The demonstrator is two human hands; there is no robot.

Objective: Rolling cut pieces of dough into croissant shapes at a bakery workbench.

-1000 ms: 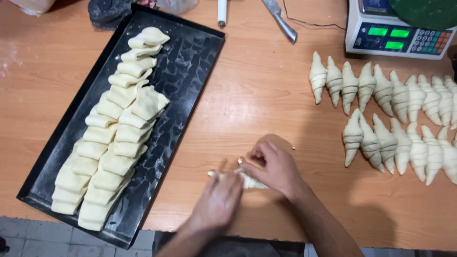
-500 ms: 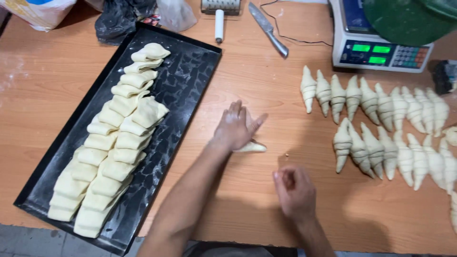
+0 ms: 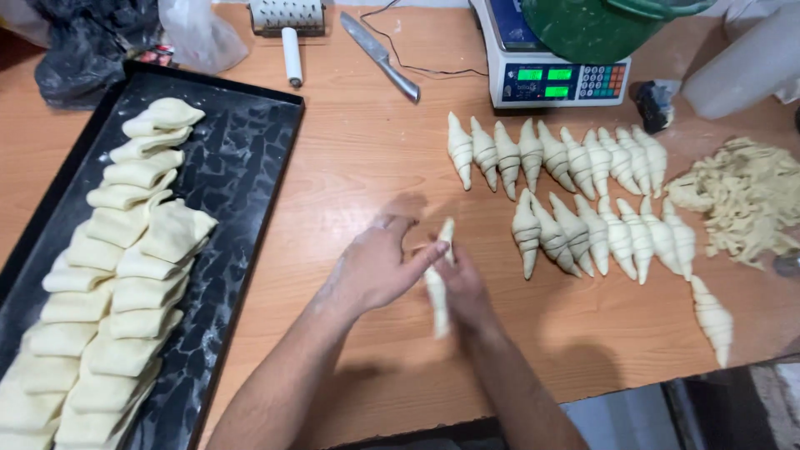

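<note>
Rolled dough piece held between both hands above the wooden table. The left hand presses its palm and thumb against the piece's near side; the right hand closes around it from the opposite side. Its long axis runs nearly toward and away from the person. Finished rolls lie right of the grip; the black tray of folded dough lies well apart, left.
</note>
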